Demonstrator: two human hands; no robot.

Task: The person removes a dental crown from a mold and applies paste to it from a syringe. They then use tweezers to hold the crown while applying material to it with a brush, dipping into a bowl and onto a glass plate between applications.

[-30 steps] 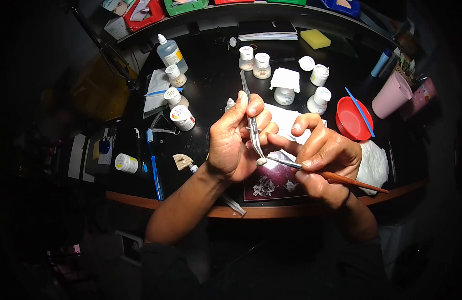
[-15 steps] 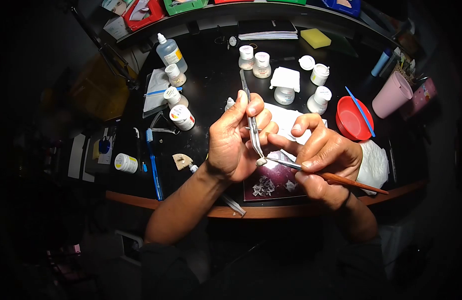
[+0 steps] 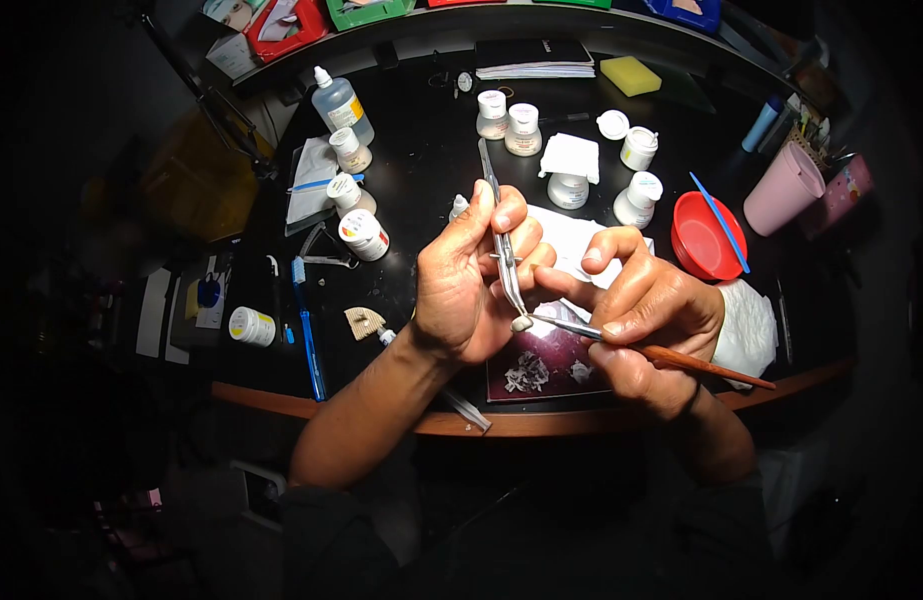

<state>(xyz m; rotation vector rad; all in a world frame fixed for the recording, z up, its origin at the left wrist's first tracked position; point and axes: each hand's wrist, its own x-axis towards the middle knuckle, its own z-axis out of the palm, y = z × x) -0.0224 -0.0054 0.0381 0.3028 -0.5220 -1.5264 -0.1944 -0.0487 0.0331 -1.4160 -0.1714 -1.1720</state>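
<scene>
My left hand [image 3: 473, 275] is closed around metal tweezers [image 3: 501, 235], held with their tips down. A small off-white piece shaped like a tooth crown [image 3: 521, 324] is gripped at those tips. My right hand [image 3: 651, 315] pinches a brush with a reddish wooden handle [image 3: 696, 364], and its fine tip points left at the crown, touching or very close to it. Below the hands lies a dark red glossy pad [image 3: 506, 378] with crumpled whitish scraps [image 3: 527, 373] on it. A white sheet [image 3: 571, 235] is partly hidden behind my fingers.
Several white-capped jars [image 3: 522, 130] stand at the back, and more jars [image 3: 363, 235] stand left beside a dropper bottle [image 3: 343, 108]. To the right are a red bowl [image 3: 699, 250], a pink cup [image 3: 784, 190] and a white tissue [image 3: 746, 335]. A blue toothbrush [image 3: 309, 335] lies left.
</scene>
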